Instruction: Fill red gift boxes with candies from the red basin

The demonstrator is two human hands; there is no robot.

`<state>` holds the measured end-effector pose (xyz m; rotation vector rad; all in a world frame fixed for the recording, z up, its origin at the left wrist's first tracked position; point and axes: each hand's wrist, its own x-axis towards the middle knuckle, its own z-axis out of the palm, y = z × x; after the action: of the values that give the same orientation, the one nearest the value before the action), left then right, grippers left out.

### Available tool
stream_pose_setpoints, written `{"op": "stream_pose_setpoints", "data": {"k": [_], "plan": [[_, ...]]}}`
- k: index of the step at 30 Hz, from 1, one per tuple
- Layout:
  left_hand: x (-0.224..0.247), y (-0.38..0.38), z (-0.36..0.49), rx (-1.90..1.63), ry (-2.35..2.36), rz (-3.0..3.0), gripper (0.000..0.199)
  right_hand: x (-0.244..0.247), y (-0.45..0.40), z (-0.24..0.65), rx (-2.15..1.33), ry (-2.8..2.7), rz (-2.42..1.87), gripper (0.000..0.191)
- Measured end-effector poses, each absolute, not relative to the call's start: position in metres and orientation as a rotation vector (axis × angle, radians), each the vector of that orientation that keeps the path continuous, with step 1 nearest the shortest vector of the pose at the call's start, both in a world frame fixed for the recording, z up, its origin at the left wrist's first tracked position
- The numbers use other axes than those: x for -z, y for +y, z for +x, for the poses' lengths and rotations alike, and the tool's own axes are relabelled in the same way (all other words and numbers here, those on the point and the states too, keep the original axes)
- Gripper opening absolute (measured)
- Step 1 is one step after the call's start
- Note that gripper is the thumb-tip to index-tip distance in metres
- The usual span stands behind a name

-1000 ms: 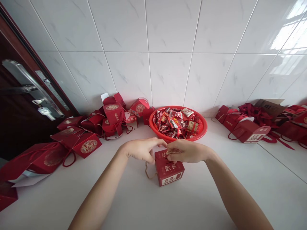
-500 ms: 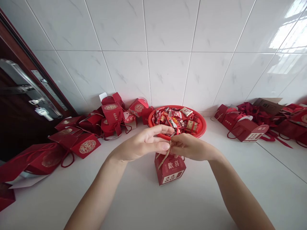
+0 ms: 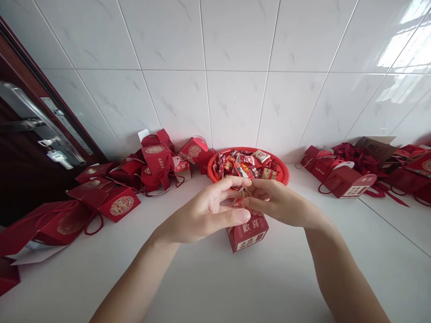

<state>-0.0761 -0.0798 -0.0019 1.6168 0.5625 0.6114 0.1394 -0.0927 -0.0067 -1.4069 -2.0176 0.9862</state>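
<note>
A small red gift box (image 3: 249, 233) with pale printed characters stands on the white counter below my hands. Thin twisted rope (image 3: 247, 195) rises from its top, largely covered by my fingers. My right hand (image 3: 279, 199) pinches the rope from the right, its fingers bent inward. On the left, my left hand (image 3: 215, 208) curves around the rope with thumb and fingers apart; its thumb lies across in front of the box top. Just behind, a red plastic basket (image 3: 286, 172) holds wrapped candies (image 3: 240, 163).
Several red gift boxes (image 3: 158, 157) with cord handles are heaped at the left. More boxes (image 3: 350, 181) and dark red ribbons (image 3: 350, 154) lie at the right. A tiled wall (image 3: 235, 107) closes off the back; a dark door (image 3: 20, 148) with keys stands at far left.
The gift box has shifted slightly right and away from me. My left thumb has come off the rope and moved right. My right hand has moved right, still at the rope.
</note>
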Motion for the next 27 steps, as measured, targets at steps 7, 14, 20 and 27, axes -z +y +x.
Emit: {"op": "stream_pose_setpoints", "data": {"k": [7, 14, 20, 27], "plan": [[0.003, -0.091, -0.069, -0.619, 0.507, 1.660, 0.059, 0.009, -0.098, 0.126, -0.720, -2.022, -1.629, 0.003], [0.008, -0.093, -0.065, -0.741, 0.632, 1.961, 0.051, 0.008, -0.102, 0.123, -0.532, -2.045, -1.728, 0.011], [0.024, -0.084, -0.058, -0.794, 1.034, 2.287, 0.055, 0.004, -0.110, 0.130, -0.454, -1.989, -1.738, 0.020], [0.035, -0.083, -0.048, -0.378, 1.115, 2.236, 0.044, -0.003, -0.120, 0.135, -0.406, -1.935, -1.707, 0.020]]}}
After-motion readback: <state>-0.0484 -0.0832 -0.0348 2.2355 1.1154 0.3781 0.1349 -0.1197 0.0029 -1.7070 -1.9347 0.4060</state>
